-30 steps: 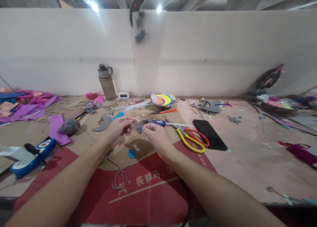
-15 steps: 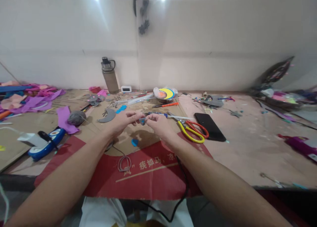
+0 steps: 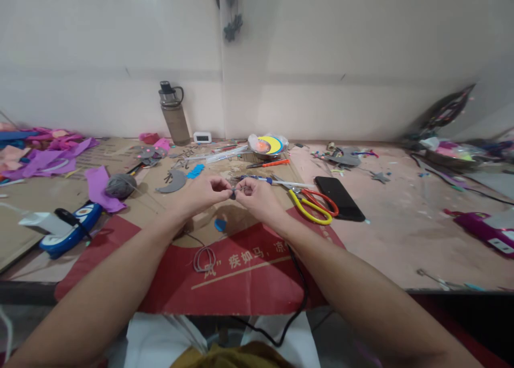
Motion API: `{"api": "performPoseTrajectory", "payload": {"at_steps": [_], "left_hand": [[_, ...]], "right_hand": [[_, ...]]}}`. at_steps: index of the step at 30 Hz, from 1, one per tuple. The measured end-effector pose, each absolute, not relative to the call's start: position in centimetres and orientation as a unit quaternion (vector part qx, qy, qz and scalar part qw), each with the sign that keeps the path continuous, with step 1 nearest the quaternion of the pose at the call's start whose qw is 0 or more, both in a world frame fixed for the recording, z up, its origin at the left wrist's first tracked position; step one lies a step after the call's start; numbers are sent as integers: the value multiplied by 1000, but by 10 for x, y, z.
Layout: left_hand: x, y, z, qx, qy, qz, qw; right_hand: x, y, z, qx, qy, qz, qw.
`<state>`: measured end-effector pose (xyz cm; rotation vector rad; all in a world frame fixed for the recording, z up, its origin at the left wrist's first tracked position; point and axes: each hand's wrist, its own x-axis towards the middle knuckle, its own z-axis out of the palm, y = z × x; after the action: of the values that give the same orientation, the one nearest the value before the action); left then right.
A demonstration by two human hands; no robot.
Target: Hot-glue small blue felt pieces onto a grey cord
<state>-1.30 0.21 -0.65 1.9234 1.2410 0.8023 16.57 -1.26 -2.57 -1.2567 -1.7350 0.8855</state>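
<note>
Over the cardboard, my left hand point(image 3: 209, 192) and my right hand point(image 3: 254, 195) meet, thumbs and fingers pinching a small dark grey piece point(image 3: 233, 193) between them. The fingertips partly cover it, so its exact shape is hidden. Below the hands lies a small blue piece point(image 3: 220, 225) on the cardboard. A grey crescent moon cutout point(image 3: 173, 181) and a bright blue cutout point(image 3: 196, 171) lie beyond my left hand. To the right of my right hand rest scissors point(image 3: 311, 210) with red and yellow handles. A loop of grey cord point(image 3: 204, 258) sits on the red printed cardboard point(image 3: 249, 293).
A black phone point(image 3: 339, 197) lies right of the scissors. Grey yarn point(image 3: 120, 186), purple felt point(image 3: 98, 188) and a blue power strip point(image 3: 72, 234) are on the left. A bottle point(image 3: 174, 116) stands by the wall; a filled bowl point(image 3: 268, 152) is near the middle back.
The view has tipped down slightly. The piece in my fingers has been turned: a grey-blue face showed before, and now only a small dark part shows.
</note>
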Motion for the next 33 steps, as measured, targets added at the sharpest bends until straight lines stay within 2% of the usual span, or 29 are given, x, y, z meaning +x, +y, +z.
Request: {"api": "performPoseTrajectory", "payload": {"at_steps": [18,21,25,33], "left_hand": [[-2,-6,-2,774,527,280,211],[-6,-2,-5,745,541,305,244],[-13,7,-12,692,526,352,348],[-9,7,-11,625,499,469,374]], "right_hand": [[163,-15,-24,-502,-730,280,369],[164,-14,-27,-495,-717,292,395],[165,-14,-28,-461,-706,304,443],[159,-21,-25,-438,-711,295,465]]}}
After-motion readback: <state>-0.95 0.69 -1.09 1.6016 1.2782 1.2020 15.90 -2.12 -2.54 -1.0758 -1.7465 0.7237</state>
